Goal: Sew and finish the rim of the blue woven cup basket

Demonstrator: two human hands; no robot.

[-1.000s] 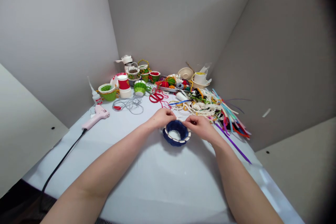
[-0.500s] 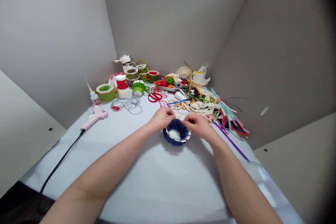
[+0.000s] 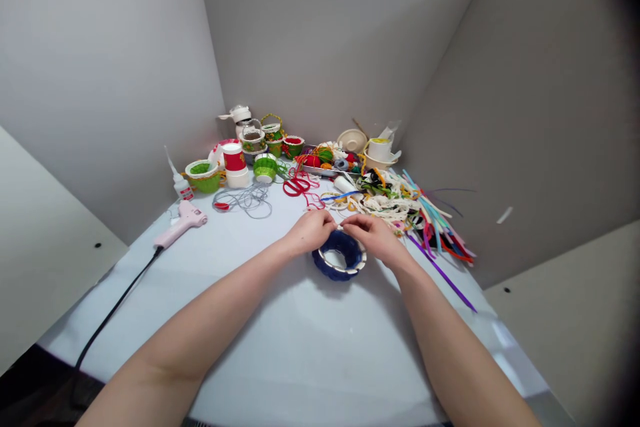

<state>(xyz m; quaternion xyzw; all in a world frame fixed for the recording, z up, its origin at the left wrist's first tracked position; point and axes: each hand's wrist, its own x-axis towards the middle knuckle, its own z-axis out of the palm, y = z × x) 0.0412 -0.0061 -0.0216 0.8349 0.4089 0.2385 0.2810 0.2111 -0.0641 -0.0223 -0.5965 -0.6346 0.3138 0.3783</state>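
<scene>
Together, our left hand [image 3: 311,231] and right hand [image 3: 377,237] pinch a blue bowl [image 3: 336,272] by its far rim. Leftward lies a glue gun [image 3: 187,214].

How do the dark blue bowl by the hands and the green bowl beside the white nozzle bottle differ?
The blue bowl is dark navy; the green bowl is bright green.
The blue bowl is nearer the camera; the green bowl stands farther back, left.
The left hand and right hand are at the blue bowl's far rim; the green bowl is untouched.
Both are open-topped with whitish rims.
</scene>
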